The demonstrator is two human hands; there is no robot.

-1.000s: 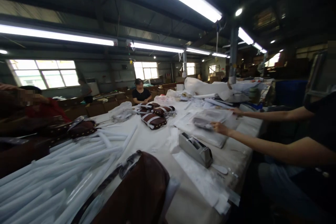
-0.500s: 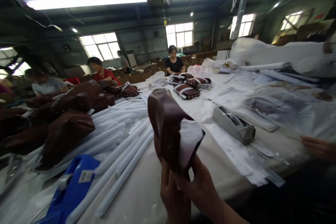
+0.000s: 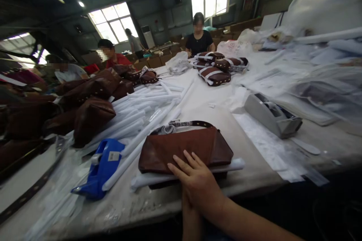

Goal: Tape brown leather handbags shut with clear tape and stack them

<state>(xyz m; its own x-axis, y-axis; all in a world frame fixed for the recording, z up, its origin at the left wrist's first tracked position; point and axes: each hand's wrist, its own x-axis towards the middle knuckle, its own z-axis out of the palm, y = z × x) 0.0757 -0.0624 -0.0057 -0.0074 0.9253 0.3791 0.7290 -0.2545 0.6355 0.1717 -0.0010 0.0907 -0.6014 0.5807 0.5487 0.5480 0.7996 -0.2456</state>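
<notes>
A brown leather handbag (image 3: 181, 145) lies on the table close to its front edge, its studded strap (image 3: 198, 123) curving behind it. A white tube-shaped roll (image 3: 236, 164) runs along the bag's near side, under the flap's edge, and sticks out at both ends. Flat on the flap rests my right hand (image 3: 196, 177), fingers stretched and slightly spread. My left hand (image 3: 189, 203) comes up below it at the bag's near side; its fingers are hidden behind the right hand and the bag.
Left of the bag are a blue tape dispenser (image 3: 104, 165), many white rolls (image 3: 135, 109) and a heap of brown bags (image 3: 93, 115). A grey tape dispenser (image 3: 273, 115) stands to the right. Wrapped bags (image 3: 215, 75) lie farther back, where a person in black (image 3: 199, 41) sits.
The handbag has come down from being held up on end to lying on the table. My right hand has moved from its side onto the flap. The view has tilted downward.
</notes>
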